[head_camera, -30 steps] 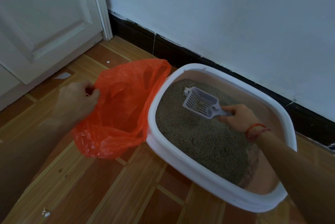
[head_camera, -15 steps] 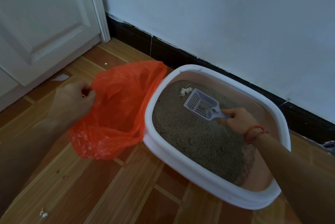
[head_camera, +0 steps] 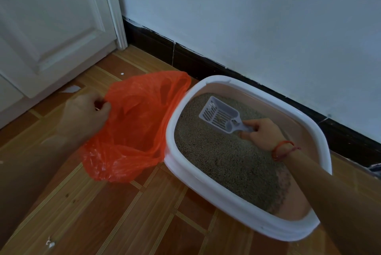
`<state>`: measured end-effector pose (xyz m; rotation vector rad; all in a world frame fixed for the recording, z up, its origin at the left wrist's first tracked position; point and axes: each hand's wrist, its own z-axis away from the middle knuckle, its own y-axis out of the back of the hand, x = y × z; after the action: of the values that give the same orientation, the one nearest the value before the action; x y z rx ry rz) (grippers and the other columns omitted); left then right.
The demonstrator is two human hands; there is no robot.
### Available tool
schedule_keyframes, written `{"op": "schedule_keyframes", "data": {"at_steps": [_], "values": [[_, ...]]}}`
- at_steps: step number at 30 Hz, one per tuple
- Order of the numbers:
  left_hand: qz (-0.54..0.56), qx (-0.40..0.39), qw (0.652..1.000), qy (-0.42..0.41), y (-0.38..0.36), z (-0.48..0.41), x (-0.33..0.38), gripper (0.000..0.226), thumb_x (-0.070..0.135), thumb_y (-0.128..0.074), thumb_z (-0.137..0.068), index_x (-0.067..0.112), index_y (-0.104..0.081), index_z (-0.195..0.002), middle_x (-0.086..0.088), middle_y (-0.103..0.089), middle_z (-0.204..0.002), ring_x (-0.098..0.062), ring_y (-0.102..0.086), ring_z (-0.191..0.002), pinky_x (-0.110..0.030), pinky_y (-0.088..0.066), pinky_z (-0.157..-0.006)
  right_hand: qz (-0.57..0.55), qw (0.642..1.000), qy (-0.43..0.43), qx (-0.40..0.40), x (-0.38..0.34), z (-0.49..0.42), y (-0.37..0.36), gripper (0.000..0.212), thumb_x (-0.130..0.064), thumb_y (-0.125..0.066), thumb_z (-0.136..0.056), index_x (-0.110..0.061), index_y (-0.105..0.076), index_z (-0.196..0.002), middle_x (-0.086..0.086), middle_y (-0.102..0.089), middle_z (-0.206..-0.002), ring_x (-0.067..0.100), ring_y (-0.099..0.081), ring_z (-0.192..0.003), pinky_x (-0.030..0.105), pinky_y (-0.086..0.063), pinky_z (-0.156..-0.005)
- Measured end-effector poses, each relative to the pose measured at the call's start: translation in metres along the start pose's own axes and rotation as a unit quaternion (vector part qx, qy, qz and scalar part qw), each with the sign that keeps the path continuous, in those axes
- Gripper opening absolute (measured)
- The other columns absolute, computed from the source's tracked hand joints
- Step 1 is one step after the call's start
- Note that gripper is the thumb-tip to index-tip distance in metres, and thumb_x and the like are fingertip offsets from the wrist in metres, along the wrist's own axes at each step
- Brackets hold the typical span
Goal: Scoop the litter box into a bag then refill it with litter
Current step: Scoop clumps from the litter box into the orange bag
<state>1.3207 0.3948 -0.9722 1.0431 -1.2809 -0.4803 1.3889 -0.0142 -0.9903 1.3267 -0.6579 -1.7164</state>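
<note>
Orange plastic bag (head_camera: 132, 131), centre left of frame, mouth open, touching the left rim of the white litter box (head_camera: 206, 180). Left hand (head_camera: 84, 116) pinches the bag's edge, fingers curled on the plastic. Right hand (head_camera: 266, 134) grips the handle of the grey slotted scoop (head_camera: 219, 115), fingers wrapped round it. Scoop lies over the grey litter (head_camera: 226, 157) toward the box's far end; contact unclear. Pale clump (head_camera: 209, 107) in its tip. Box at centre right on the wooden floor (head_camera: 123, 213), near the dark baseboard (head_camera: 185, 56). Red cord (head_camera: 281, 149) on right wrist.
</note>
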Motion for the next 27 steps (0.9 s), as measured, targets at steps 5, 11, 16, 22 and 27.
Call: {"op": "schedule_keyframes", "data": {"at_steps": [5, 11, 16, 22, 27], "values": [[0.014, 0.011, 1.0, 0.009, 0.0, -0.001, 0.002, 0.018, 0.024, -0.056, -0.097, 0.01, -0.067, -0.099, -0.002, -0.062, -0.089, -0.011, -0.055, -0.072, -0.023, -0.041, -0.06, -0.029, 0.994, 0.106, -0.015, -0.048, 0.009, 0.01, 0.023, -0.022, -0.068, -0.089, -0.018, -0.071, -0.111, -0.023, -0.056, -0.046, -0.004, -0.047, -0.038, 0.009, -0.036, -0.042], [0.016, 0.025, 0.999, 0.02, 0.0, -0.002, 0.004, 0.012, 0.023, -0.056, -0.096, 0.016, -0.063, -0.088, 0.012, -0.051, -0.071, 0.0, -0.046, -0.061, -0.014, -0.03, -0.052, 0.026, 0.977, 0.206, -0.044, -0.116, 0.008, 0.003, 0.018, -0.029, -0.061, -0.092, -0.018, -0.075, -0.095, -0.009, -0.05, -0.05, 0.002, -0.045, -0.04, 0.011, -0.036, -0.045], [0.03, 0.05, 0.997, 0.042, 0.002, -0.006, -0.002, 0.016, 0.023, -0.056, -0.095, 0.014, -0.067, -0.087, 0.002, -0.059, -0.079, 0.0, -0.047, -0.063, -0.015, -0.03, -0.053, 0.182, 0.947, 0.266, 0.012, -0.154, -0.006, -0.032, 0.021, -0.029, -0.055, -0.089, -0.016, -0.071, -0.089, 0.004, -0.068, -0.079, 0.022, -0.063, -0.07, 0.041, -0.055, -0.069], [0.043, 0.071, 0.994, 0.07, 0.004, -0.007, -0.009, 0.02, 0.024, -0.057, -0.093, 0.01, -0.07, -0.088, -0.002, -0.064, -0.083, -0.016, -0.056, -0.076, -0.028, -0.038, -0.067, 0.244, 0.912, 0.31, 0.113, -0.178, -0.012, -0.057, 0.015, -0.022, -0.056, -0.089, -0.021, -0.067, -0.098, 0.007, -0.066, -0.092, 0.031, -0.063, -0.087, 0.042, -0.045, -0.077], [0.045, 0.059, 0.995, 0.067, 0.003, -0.007, -0.012, 0.019, 0.024, -0.056, -0.095, 0.01, -0.069, -0.09, -0.002, -0.064, -0.087, -0.016, -0.057, -0.077, -0.028, -0.039, -0.065, 0.222, 0.903, 0.325, 0.172, -0.175, -0.013, -0.06, 0.012, -0.018, -0.063, -0.086, -0.022, -0.07, -0.094, 0.01, -0.064, -0.082, 0.035, -0.061, -0.081, 0.044, -0.043, -0.077]]}}
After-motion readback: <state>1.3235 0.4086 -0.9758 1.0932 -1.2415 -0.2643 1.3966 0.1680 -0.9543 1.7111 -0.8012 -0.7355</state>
